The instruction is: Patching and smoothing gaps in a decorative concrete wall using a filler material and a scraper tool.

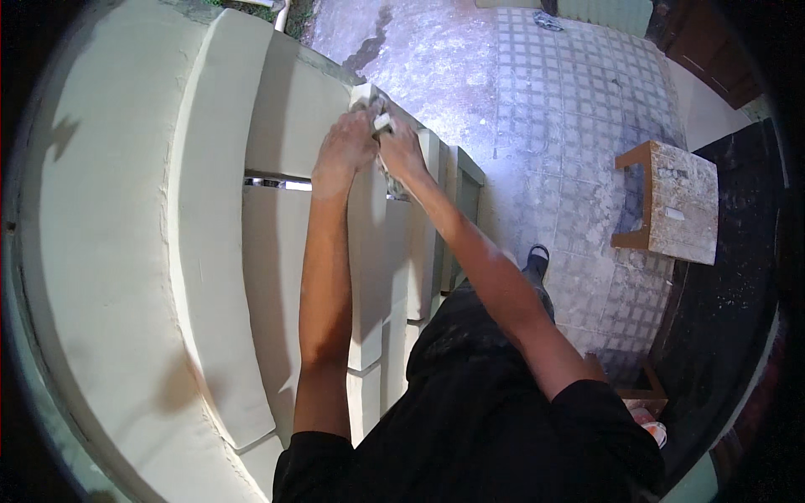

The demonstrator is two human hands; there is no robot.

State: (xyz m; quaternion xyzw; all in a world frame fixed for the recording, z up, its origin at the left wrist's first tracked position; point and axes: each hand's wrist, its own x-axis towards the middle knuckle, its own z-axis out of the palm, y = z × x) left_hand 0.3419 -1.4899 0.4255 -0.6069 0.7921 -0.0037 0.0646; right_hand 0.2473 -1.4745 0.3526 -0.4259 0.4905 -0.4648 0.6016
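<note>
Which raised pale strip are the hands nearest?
The strip just right of the left forearm: left hand and right hand meet at its far end. The wide curved strip lies left, the others further right.

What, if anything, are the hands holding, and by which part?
It can't be told for sure: a small white piece shows between the left hand and right hand, but blur hides any grip.

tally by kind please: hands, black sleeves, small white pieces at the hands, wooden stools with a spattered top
hands: 2
black sleeves: 2
small white piece at the hands: 1
wooden stool with a spattered top: 1
total: 6
</note>
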